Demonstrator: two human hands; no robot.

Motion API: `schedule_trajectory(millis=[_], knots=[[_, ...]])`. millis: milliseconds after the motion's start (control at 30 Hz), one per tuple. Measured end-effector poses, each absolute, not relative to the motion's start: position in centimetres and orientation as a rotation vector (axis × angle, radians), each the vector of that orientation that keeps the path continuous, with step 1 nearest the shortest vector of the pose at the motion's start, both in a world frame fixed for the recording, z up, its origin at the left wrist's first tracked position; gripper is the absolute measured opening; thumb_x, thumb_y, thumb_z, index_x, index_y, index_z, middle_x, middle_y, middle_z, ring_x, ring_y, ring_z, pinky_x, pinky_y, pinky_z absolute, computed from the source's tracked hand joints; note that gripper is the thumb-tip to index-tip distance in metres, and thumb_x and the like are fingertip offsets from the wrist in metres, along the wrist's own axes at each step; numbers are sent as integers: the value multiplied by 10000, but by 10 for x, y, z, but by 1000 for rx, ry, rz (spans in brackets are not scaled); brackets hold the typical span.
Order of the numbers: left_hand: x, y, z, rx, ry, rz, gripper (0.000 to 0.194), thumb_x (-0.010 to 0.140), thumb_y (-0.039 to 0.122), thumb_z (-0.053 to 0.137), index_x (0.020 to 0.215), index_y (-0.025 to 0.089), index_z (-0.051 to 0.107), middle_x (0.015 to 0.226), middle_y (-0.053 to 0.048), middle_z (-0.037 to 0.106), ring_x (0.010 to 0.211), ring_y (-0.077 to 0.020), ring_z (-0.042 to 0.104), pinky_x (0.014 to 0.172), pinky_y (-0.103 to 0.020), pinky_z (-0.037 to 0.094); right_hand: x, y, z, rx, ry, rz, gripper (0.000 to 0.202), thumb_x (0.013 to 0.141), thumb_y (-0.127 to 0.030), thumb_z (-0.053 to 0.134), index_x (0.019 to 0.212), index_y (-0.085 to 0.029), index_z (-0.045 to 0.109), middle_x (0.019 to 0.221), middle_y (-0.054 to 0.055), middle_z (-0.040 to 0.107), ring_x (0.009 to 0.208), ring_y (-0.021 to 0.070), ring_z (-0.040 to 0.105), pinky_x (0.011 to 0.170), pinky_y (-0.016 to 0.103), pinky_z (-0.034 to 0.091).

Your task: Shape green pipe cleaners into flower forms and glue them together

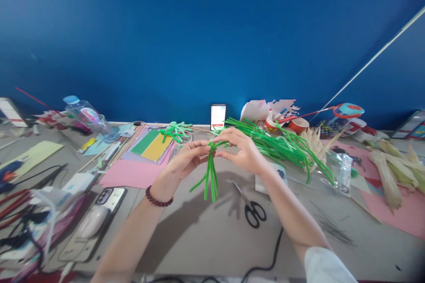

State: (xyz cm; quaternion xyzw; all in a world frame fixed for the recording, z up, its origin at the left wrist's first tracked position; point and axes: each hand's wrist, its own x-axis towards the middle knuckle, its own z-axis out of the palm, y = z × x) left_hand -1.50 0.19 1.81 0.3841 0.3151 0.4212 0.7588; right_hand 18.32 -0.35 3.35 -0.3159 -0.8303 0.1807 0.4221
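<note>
My left hand [186,160] and my right hand [241,149] meet above the table, both pinching the top of a small bundle of green pipe cleaners [210,177] whose loose ends hang down. A dark red bead bracelet sits on my left wrist. Black-handled scissors [250,207] lie on the grey table [206,234] just below my right forearm. A big pile of green pipe cleaners [285,146] lies behind my right hand.
A finished green pipe-cleaner shape [175,131] rests on coloured paper sheets [151,146]. A phone [218,117] leans on the blue wall. A water bottle [86,117], another phone [108,196], cables, corn husks [392,172] and cups [299,124] crowd the sides.
</note>
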Motion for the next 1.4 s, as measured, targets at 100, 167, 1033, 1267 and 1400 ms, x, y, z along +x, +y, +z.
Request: schedule_trajectory(millis=[100, 167, 1033, 1267, 1400], knots=[[-15, 2, 17, 822, 681, 902, 210, 597, 214, 837, 778, 166, 744, 663, 18, 689, 625, -77, 633, 685, -185, 504, 182, -3, 31, -750, -2093, 393, 273, 830, -268, 667, 1102, -275, 646, 1099, 59, 596, 1036, 196, 576, 890, 368, 503], [-16, 1, 17, 820, 683, 891, 233, 588, 215, 843, 794, 167, 746, 673, 14, 695, 643, -82, 639, 704, -193, 504, 181, -3, 30, -710, -2095, 350, 240, 846, -247, 646, 1085, -274, 662, 1072, 55, 602, 1014, 188, 584, 914, 373, 493], [-16, -1, 18, 894, 722, 913, 271, 589, 266, 846, 832, 176, 768, 772, -49, 740, 686, -134, 656, 705, -238, 504, 184, -8, 36, -706, -2178, -24, 182, 917, -207, 513, 978, -261, 677, 999, 56, 640, 880, 180, 586, 819, 358, 477], [-15, -2, 21, 896, 729, 926, 220, 622, 256, 825, 815, 173, 761, 782, -36, 737, 682, -111, 647, 712, -222, 494, 183, -6, 29, -679, -2122, 42, 212, 905, -222, 550, 1085, -269, 652, 984, 57, 661, 882, 183, 598, 812, 361, 499], [-15, -2, 20, 879, 716, 947, 216, 616, 261, 827, 798, 166, 760, 752, -38, 734, 670, -116, 646, 720, -232, 491, 182, -7, 29, -708, -2058, 209, 232, 894, -265, 582, 1122, -272, 620, 1014, 58, 662, 951, 187, 610, 815, 346, 533]])
